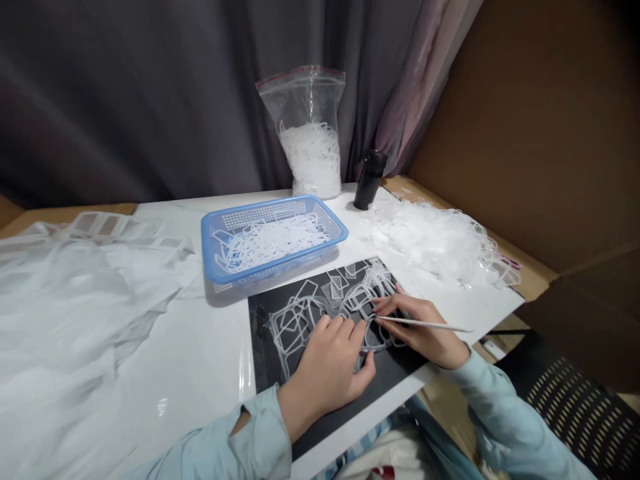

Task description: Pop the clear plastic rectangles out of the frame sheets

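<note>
A black mat [270, 360] lies on the white table [200, 353] and carries several thin clear plastic frames [295, 320]. My left hand [333, 363] rests palm down on the mat, its fingers stretched out and pressing on frames. My right hand [425, 327] pinches a thin white stick [425, 324] like a pen. The stick's tip touches a frame near the left fingertips.
A blue basket [273, 233] of clear frames stands behind the mat. A pile of plastic scraps [435, 243] lies at right, a zip bag [310, 133] of scraps and a black cylinder [369, 180] at the back. Crumpled clear sheeting [70, 293] covers the left. A black perforated chair [565, 400] stands at lower right.
</note>
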Demonstrator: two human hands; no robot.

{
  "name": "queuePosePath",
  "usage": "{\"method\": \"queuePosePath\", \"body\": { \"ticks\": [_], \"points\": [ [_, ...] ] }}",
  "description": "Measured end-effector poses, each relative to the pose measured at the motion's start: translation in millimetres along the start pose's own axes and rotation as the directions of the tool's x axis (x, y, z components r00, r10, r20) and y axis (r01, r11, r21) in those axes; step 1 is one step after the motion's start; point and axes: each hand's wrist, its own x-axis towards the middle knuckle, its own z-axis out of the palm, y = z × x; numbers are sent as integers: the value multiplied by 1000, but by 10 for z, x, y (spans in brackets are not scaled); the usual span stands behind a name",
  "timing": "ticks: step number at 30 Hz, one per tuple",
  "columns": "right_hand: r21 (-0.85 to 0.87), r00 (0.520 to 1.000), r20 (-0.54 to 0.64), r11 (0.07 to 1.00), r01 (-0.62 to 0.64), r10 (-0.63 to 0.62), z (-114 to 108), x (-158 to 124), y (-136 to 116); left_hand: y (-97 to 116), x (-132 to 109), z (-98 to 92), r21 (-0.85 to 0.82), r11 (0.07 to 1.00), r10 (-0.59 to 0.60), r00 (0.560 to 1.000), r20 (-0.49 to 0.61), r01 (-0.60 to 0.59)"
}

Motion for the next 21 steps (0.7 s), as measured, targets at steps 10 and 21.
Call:
{"method": "queuePosePath", "body": {
  "ticks": [10,21],
  "points": [
    [172,980,-95,973,-155,173,-29,-19,-242,4,0,-31,15,999,46,999,-24,-46],
    [189,944,-50,931,-313,327,162,-46,-121,-36,-20,20,-70,995,68,998,-7,-68]
  ]
}}
